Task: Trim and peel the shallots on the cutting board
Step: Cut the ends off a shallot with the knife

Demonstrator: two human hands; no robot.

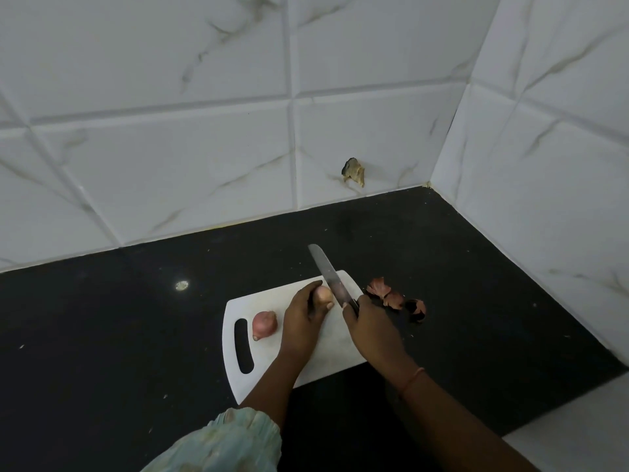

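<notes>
On the far part of the white cutting board (269, 373), a pale shallot (323, 294) is sitting under the left hand (303, 321), whose fingers and thumb are curling around it and pinning it in place. Just to its right, the blade of a knife (328, 275) is slanting away toward the wall, its edge lying close beside the shallot, though whether steel is touching it cannot be told. The right hand (371, 328) is wrapping around the knife's dark handle, fingers closed on it, with a thin reddish band showing at the wrist. Nearer the board's left end, a second shallot (264, 324) in its pinkish skin is lying by itself, just beside the long handle slot cut through the board. Off the board's right edge, a small scatter of reddish-brown peels (394, 297) is lying on the black countertop (119, 335). The board is sitting at an angle on that counter, which is running back into a corner of white marbled wall tiles (170, 97). A brownish chipped patch (354, 172) is showing low on the back wall. A pale patterned sleeve (231, 441) is covering the left arm at the bottom of the view.
</notes>
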